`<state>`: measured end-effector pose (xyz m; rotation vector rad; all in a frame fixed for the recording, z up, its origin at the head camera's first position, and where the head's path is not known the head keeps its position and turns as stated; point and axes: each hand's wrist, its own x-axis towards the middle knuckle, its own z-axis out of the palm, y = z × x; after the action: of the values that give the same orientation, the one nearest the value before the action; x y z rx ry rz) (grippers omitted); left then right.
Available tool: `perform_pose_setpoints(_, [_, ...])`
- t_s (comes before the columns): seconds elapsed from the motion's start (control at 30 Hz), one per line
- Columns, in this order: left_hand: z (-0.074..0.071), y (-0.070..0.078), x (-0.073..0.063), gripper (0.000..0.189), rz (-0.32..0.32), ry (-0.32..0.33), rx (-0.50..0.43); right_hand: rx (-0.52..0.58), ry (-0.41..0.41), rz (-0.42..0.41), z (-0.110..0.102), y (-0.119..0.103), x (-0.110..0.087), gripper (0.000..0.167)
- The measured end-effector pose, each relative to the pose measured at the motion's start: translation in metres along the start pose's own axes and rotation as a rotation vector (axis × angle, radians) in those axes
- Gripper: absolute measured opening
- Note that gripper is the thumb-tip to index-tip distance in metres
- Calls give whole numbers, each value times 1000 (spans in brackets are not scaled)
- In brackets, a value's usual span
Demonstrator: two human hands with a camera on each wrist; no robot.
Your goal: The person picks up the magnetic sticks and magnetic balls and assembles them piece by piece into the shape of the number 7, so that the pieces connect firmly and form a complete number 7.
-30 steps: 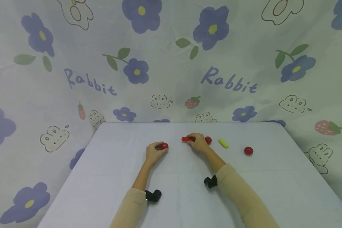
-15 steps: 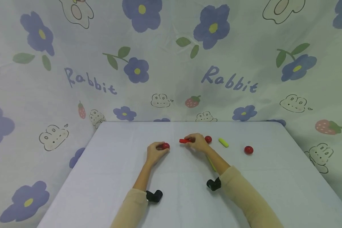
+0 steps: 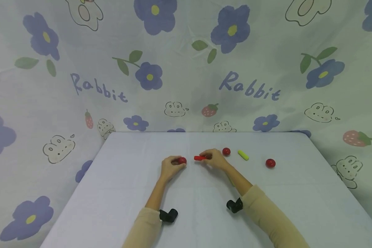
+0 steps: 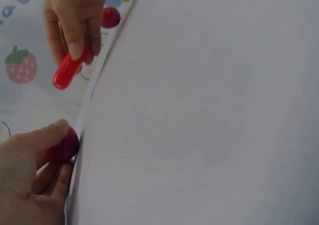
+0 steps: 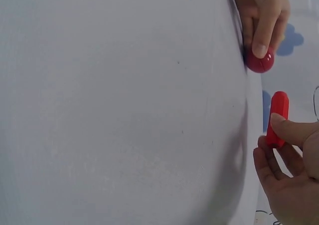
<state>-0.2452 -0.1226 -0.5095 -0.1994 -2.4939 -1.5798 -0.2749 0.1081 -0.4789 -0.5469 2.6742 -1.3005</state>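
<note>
Fingers of the left hand (image 3: pixel 169 169) curl round a red ball (image 3: pixel 182 161) in my head view, short of the tabletop's (image 3: pixel 192 217) far edge; those of the right hand (image 3: pixel 216 159) pinch a red stick (image 3: pixel 199 158), near the ball but apart. Toward the far right corner I see a second ball (image 3: pixel 226 152), a yellow-green stick (image 3: pixel 243 155) and a third ball (image 3: pixel 270 163). My left wrist view shows the left thumb lying on the red ball. From the right wrist, I see the red stick clamped by thumb and fingers.
</note>
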Motion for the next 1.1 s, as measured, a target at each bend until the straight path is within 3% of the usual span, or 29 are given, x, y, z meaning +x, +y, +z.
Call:
perform_pose_setpoints(0.4, [1,2,-4,40,16,-11,-21,24,-18,-73,7,4,-10,27])
perform_pose_setpoints(1.1, [7,2,-5,39,33,-41,-47,-1,-24,-72,14,0,-10,27])
